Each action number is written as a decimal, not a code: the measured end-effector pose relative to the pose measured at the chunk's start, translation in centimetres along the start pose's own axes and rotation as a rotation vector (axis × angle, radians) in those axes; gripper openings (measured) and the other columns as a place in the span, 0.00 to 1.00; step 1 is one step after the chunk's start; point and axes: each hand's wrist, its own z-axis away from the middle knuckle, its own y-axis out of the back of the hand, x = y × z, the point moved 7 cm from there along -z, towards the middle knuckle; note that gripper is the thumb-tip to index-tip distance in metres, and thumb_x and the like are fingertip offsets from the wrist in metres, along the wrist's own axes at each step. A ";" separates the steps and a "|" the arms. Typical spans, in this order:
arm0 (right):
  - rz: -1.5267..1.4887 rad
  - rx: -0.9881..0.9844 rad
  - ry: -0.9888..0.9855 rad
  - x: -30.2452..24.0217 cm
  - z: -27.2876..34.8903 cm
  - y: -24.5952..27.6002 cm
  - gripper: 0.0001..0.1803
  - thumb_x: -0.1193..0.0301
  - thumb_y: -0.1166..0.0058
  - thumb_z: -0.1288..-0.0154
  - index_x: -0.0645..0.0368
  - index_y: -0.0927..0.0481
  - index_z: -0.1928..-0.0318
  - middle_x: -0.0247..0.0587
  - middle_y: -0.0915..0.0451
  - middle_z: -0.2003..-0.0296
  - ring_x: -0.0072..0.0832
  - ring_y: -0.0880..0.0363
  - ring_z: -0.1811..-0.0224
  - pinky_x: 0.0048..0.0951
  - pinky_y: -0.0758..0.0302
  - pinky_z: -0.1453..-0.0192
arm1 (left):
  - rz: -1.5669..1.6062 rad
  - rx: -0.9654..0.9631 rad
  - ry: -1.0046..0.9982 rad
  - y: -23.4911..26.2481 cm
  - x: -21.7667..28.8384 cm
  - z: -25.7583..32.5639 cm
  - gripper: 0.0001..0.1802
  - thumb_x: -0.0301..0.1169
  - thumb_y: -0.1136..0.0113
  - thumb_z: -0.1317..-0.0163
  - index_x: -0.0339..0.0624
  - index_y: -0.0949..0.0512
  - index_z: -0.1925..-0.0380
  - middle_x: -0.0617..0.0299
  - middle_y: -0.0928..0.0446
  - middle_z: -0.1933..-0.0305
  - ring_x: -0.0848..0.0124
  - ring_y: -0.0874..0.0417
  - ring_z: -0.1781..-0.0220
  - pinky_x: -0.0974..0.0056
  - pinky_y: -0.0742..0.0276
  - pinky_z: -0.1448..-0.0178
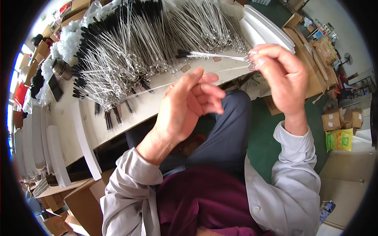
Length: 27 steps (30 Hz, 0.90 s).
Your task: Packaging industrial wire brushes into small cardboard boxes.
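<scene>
My right hand (pixel 281 74), raised over the table's front edge, pinches the looped wire ends of a few thin wire brushes (pixel 220 55). Their black bristle tips point left. A twisted wire (pixel 234 69) also runs from these fingers toward my left hand, where its far end is hidden. My left hand (pixel 189 98) is palm up with thumb and fingers apart, gripping nothing visible. Behind it a thin pale line reaches left across the table edge; I cannot tell what it is. Beyond both hands lies a big heap of similar wire brushes (pixel 134 43) with ring ends toward me.
Long white strips (pixel 84 141) lie on the table's left side, near a phone (pixel 55 88) and a metal flask (pixel 62 69). More white strips (pixel 267 29) are stacked at the back right beside cardboard (pixel 311 59). My legs (pixel 224 129) are below the table edge.
</scene>
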 end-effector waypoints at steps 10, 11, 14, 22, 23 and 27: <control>-0.275 -0.147 0.105 -3.6 -6.0 0.6 0.08 0.76 0.44 0.26 0.69 0.14 0.58 0.41 0.12 0.63 0.22 0.16 0.61 0.24 0.20 0.53 | -0.456 -0.108 0.124 -1.3 2.1 5.6 0.14 0.32 0.43 0.24 0.30 0.18 0.55 0.52 0.14 0.63 0.67 0.12 0.65 0.65 0.14 0.58; -0.277 -0.152 0.113 -3.7 -5.9 -0.3 0.08 0.76 0.44 0.26 0.69 0.14 0.58 0.41 0.12 0.63 0.22 0.16 0.61 0.24 0.20 0.53 | -0.572 -0.090 -0.001 -1.6 4.1 5.4 0.13 0.31 0.43 0.24 0.29 0.17 0.56 0.52 0.14 0.64 0.69 0.12 0.65 0.66 0.14 0.58; -0.200 -0.425 -0.065 -2.5 -4.8 -4.1 0.08 0.75 0.41 0.26 0.65 0.12 0.60 0.34 0.13 0.68 0.17 0.17 0.64 0.22 0.21 0.57 | -0.776 -0.023 -0.249 -2.5 8.2 5.1 0.10 0.27 0.40 0.27 0.28 0.17 0.55 0.55 0.14 0.63 0.73 0.14 0.65 0.69 0.17 0.57; -0.242 -0.537 -0.300 0.0 -2.2 -8.2 0.09 0.71 0.37 0.26 0.66 0.11 0.59 0.32 0.15 0.70 0.15 0.18 0.68 0.21 0.19 0.61 | -0.977 -0.024 -0.392 -3.1 9.7 3.1 0.08 0.24 0.35 0.30 0.30 0.17 0.54 0.60 0.14 0.64 0.80 0.17 0.65 0.73 0.21 0.60; -0.256 -0.514 -0.295 0.1 -2.1 -8.3 0.09 0.71 0.37 0.26 0.66 0.11 0.60 0.32 0.15 0.71 0.15 0.18 0.68 0.21 0.19 0.61 | -0.978 -0.021 -0.388 -2.9 9.8 3.2 0.08 0.24 0.35 0.30 0.30 0.17 0.54 0.60 0.14 0.64 0.80 0.17 0.65 0.73 0.21 0.60; -0.300 -0.524 -0.285 0.7 -1.8 -8.9 0.10 0.70 0.36 0.26 0.67 0.12 0.59 0.33 0.15 0.70 0.16 0.18 0.67 0.22 0.19 0.60 | -1.098 0.016 -0.382 -2.2 10.1 3.3 0.05 0.24 0.36 0.30 0.31 0.16 0.59 0.61 0.14 0.67 0.80 0.17 0.67 0.73 0.21 0.61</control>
